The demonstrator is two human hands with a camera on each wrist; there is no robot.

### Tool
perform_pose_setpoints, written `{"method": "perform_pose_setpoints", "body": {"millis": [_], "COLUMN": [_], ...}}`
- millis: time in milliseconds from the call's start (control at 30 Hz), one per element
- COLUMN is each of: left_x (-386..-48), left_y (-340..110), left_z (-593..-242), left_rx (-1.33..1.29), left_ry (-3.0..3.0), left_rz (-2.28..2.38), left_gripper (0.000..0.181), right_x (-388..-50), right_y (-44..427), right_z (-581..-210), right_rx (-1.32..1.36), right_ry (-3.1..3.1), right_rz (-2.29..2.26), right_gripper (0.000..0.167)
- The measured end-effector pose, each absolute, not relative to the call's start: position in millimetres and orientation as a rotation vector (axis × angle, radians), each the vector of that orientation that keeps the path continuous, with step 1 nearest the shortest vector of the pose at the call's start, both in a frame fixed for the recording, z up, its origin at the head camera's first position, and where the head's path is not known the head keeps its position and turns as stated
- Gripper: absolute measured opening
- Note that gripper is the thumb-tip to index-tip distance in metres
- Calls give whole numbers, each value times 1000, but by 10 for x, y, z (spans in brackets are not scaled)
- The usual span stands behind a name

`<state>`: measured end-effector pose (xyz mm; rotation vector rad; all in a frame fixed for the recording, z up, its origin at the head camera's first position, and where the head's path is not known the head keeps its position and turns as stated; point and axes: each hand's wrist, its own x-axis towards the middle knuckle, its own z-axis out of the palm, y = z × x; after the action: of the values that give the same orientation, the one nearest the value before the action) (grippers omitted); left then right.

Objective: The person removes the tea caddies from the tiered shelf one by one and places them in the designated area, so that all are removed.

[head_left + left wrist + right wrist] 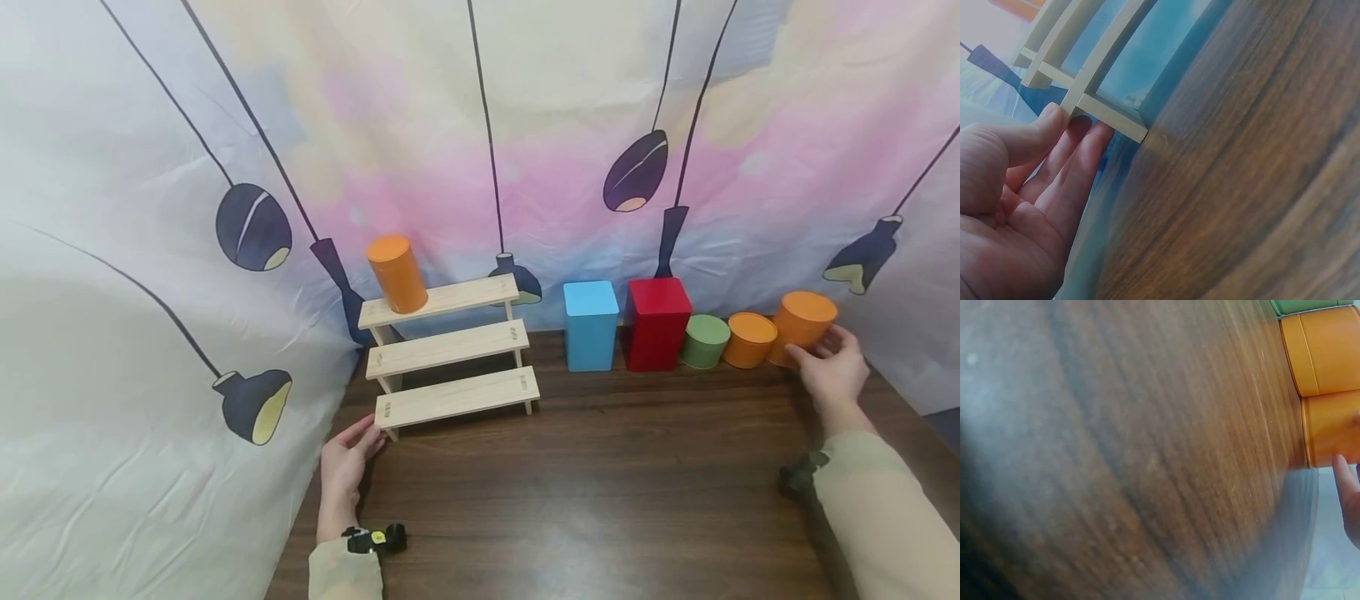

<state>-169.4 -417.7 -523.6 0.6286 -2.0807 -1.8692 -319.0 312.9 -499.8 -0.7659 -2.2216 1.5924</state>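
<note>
A three-step wooden display rack stands at the left of the table. With thumb and fingers, my left hand pinches the left end of its lowest step; the left wrist view shows the thumb on the step's end and fingertips beneath. On the top step a tall orange canister stands upright. Far right, my right hand grips another tall orange canister, thumb in front and fingers round its right side. In the right wrist view only a finger and part of that hand show against the canister.
Left of the gripped canister, a short orange tin, a short green tin, a red box-shaped tin and a light-blue one line the table's back edge. A printed curtain hangs close behind. The dark wooden table extends in front.
</note>
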Motion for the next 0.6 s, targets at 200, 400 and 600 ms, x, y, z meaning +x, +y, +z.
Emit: {"method": "perform_pose_setpoints", "body": {"millis": [200,400,600], "left_x": [-1687,-1689,-1691], "left_y": [-4167,-4155,-4154], "left_z": [-5226,-5232,-5233], "left_rx": [625,624,622], "left_ry": [-2077,-2071,-2071], "left_rz": [-1870,-1863,-1855], "left_gripper": [36,34,34], "right_x": [-3170,-3121,-3069], "right_y": [3147,3142,3004], "right_z": [-4992,-4961,-4853], "right_rx": [-819,-852,-805], "right_ry": [-2113,-1960,-1673], "right_rz": [1672,1645,1536], "right_gripper": [81,77,63]}}
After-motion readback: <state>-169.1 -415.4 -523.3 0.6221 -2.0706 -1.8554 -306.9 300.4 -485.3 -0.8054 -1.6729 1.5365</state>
